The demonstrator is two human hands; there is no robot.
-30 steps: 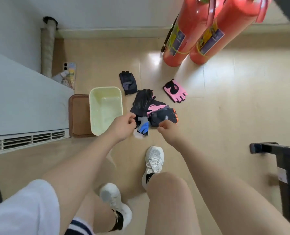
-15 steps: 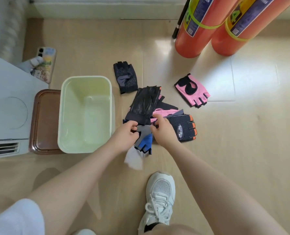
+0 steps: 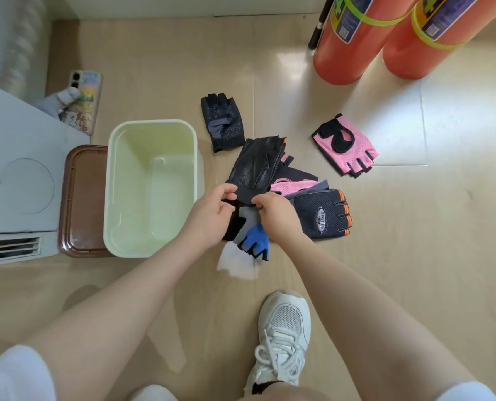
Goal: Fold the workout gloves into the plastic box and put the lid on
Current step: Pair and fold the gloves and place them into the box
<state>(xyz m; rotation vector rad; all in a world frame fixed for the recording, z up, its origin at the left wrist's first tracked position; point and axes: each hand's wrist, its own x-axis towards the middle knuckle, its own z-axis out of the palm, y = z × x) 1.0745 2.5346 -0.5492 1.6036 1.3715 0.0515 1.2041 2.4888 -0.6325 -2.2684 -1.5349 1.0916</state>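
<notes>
Box (image 3: 151,134) empty, lid (image 3: 81,198) at its 9 o'clock; gloves all on floor. Left hand (image 3: 212,215) and right hand (image 3: 275,215) both pinch blue glove (image 3: 254,241). Nothing folded yet.

box (image 3: 112,180) open, gloves (image 3: 258,166) beside, apparently unobstructed

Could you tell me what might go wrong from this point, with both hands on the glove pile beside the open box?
1. Both the left hand and right hand pinch the cuff of the blue glove, which lies partly under the black leather glove; lifting may drag neighbours along.
2. The pink glove and black dotted glove lie apart and could be forgotten.
3. The brown lid sits partly under the plastic box; freeing it could tip the box.
</notes>
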